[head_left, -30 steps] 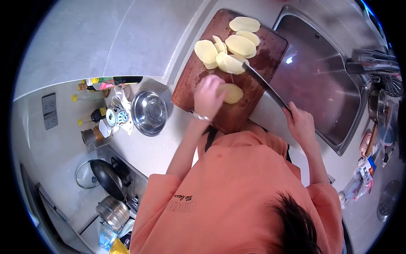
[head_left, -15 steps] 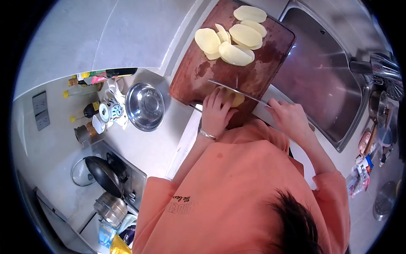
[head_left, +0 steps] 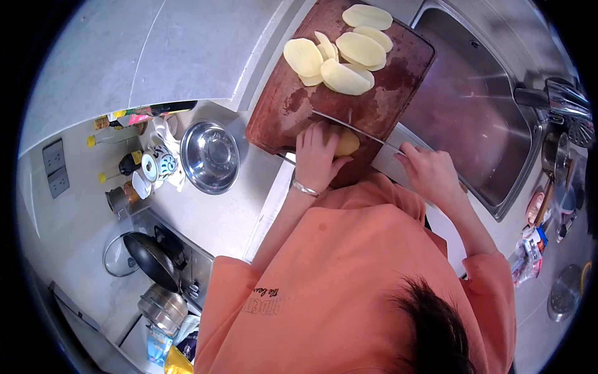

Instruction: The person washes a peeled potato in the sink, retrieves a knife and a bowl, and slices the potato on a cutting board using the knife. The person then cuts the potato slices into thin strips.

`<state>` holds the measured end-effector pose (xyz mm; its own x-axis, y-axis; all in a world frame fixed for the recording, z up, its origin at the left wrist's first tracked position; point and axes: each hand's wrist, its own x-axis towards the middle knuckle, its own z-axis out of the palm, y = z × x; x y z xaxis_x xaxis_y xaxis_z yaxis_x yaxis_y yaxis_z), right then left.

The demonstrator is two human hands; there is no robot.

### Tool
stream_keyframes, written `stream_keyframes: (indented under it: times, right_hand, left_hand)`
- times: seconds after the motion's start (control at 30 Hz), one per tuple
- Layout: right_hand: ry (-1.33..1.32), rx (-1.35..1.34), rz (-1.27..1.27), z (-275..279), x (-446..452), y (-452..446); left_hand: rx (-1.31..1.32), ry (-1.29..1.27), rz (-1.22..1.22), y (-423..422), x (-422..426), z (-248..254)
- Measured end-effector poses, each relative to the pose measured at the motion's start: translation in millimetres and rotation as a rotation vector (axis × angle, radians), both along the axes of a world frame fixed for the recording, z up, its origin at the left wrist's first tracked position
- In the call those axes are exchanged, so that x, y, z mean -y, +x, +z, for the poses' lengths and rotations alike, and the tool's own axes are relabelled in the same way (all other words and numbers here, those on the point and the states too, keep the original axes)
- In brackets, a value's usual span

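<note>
Under my left hand (head_left: 316, 159) a piece of potato (head_left: 347, 144) is pressed on the near part of the brown cutting board (head_left: 280, 118), my fingers curled over it. My right hand (head_left: 431, 172) grips the handle of a knife (head_left: 367, 134). The blade lies along the far side of the potato piece, close to my left fingertips. Farther up the board are several pale potato slices (head_left: 347, 78), some overlapping. A silver bracelet circles my left wrist.
A steel sink (head_left: 467, 118) adjoins the board on the right. On the left are a metal bowl (head_left: 210, 156), a patterned pot (head_left: 159, 163) and bottles (head_left: 130, 163). A black pan (head_left: 151, 260) and a steel pot (head_left: 163, 309) stand lower left.
A slice has come off the knife onto the pile. The blade has moved down to the potato piece, and my left hand has settled over that piece.
</note>
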<state>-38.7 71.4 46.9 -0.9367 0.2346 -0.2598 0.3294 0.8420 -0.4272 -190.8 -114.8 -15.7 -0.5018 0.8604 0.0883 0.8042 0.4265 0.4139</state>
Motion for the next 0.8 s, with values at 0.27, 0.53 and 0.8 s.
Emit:
stream_keyframes:
  times: [0.27, 0.53, 0.8]
  right_hand:
    - [0.061, -0.045, -0.017, 4.9, -9.3, -3.5]
    - [0.067, 0.008, 0.029, 3.6, -4.0, -0.6]
    - [0.115, 0.137, 0.170, 15.5, 15.9, -5.2]
  left_hand:
    - [0.007, -0.016, -0.076, -10.7, -0.7, 1.4]
    - [0.020, -0.006, -0.072, -2.4, 5.0, 1.7]
    - [-0.085, 0.105, -0.003, 18.8, 15.1, -14.9]
